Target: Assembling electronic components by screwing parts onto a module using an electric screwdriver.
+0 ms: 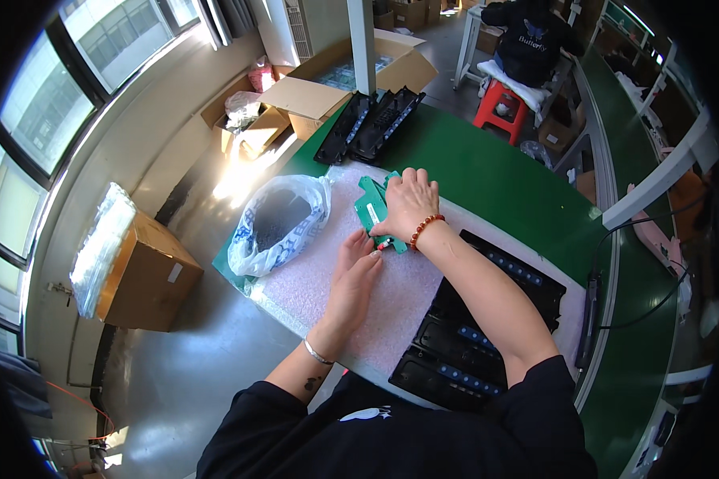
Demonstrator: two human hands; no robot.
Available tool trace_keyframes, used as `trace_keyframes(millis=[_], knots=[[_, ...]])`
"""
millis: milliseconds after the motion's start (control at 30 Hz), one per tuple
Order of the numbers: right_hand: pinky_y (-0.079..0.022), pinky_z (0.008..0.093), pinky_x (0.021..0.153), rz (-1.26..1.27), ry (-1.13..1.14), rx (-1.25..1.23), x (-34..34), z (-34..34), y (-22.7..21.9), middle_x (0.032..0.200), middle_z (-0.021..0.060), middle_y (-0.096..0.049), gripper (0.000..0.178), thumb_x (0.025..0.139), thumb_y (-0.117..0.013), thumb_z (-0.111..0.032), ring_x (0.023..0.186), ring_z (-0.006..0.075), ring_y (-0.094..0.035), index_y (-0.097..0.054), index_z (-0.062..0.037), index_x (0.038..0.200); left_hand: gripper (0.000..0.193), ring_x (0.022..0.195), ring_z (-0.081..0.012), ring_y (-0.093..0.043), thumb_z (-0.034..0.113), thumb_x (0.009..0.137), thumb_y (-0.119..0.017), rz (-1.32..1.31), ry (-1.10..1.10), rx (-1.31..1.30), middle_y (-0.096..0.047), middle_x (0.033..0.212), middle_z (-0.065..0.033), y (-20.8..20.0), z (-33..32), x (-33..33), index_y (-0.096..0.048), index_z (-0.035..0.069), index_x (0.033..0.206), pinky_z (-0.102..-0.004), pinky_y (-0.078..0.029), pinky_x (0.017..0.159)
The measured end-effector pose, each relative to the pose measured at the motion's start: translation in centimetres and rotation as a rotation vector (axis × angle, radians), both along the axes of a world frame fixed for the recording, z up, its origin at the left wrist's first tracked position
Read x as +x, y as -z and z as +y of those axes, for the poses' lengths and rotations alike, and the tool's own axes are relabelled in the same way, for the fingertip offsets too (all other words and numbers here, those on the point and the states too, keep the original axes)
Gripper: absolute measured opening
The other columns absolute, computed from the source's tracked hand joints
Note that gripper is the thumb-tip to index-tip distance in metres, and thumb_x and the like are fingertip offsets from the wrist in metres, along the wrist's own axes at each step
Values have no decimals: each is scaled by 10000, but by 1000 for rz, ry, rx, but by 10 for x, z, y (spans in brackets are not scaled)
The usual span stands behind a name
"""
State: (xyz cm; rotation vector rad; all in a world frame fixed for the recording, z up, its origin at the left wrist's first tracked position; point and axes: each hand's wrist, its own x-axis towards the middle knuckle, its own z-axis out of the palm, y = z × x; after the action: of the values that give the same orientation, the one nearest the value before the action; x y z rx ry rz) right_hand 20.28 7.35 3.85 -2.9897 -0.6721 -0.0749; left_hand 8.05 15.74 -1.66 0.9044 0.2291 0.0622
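Green board [368, 198] was seen just above frame ctr., over a pale padded mat [403, 299]; whether it was lifted or resting couldn't be made out. It was held by the R hand [410, 203], brought in from lower right: fingers were bent over the board's right side, thumb set lower down on it. L hand [355, 271], brought in from the bottom edge, was placed at the board's lower end, fingers kept close tog., tips beside a small red-and-white part [383, 245]; whether anything was pinched there couldn't be told.

Beaded bracelet [425, 229] was worn on R wrist, silver bangle [317, 352] on L.

White plastic bag [315, 195] w/ blue print was set open, left of ctr., near the board. Black housings [435, 371] w/ blue dots were laid side by side at lower right, partly covered by R forearm; black trays [385, 124] were put at upper ctr. on the green table [475, 164]. Brown carton [164, 275] was stood at mid-left, red stool [487, 105] at upper right, occupied by a person [533, 44] in dark clothes.
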Motion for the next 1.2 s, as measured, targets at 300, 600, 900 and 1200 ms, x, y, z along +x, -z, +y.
trace_keyframes(millis=[300,600,900,1200], knots=[[-479,375,721,648,-218,588,-8,-41,-39,820,104,-612,571,590,-782,-284,788,262,-600,-539,3,1019,562,1211,-236,-348,338,841,-504,-79,4,-119,-317,1335,-83,-6,2,-12,-284,117,1308,-418,-296,983],[-442,354,794,-43,-409,656,-64,-84,-48,940,99,-544,536,608,-760,-238,874,271,-535,-538,-7,1038,694,1142,-281,-435,641,809,-357,-128,426,-796,-445,1229,-102,-44,-39,-3,-341,140,1289,-502,-322,969],[-436,351,811,-76,-188,615,-95,-105,-38,990,109,-514,530,613,-746,-224,900,287,-516,-539,1,1047,666,1121,-252,-454,604,836,-350,-57,254,-751,-460,1203,-95,-45,-77,13,-347,105,1278,-424,-354,959],[-449,276,793,722,-140,1193,-66,-158,-45,1034,118,-583,451,655,-741,-130,886,164,-569,-559,31,1034,633,1124,-289,-465,557,865,-340,-35,400,-562,-495,1180,-131,-50,-81,13,-353,86,1286,-453,-391,934]])
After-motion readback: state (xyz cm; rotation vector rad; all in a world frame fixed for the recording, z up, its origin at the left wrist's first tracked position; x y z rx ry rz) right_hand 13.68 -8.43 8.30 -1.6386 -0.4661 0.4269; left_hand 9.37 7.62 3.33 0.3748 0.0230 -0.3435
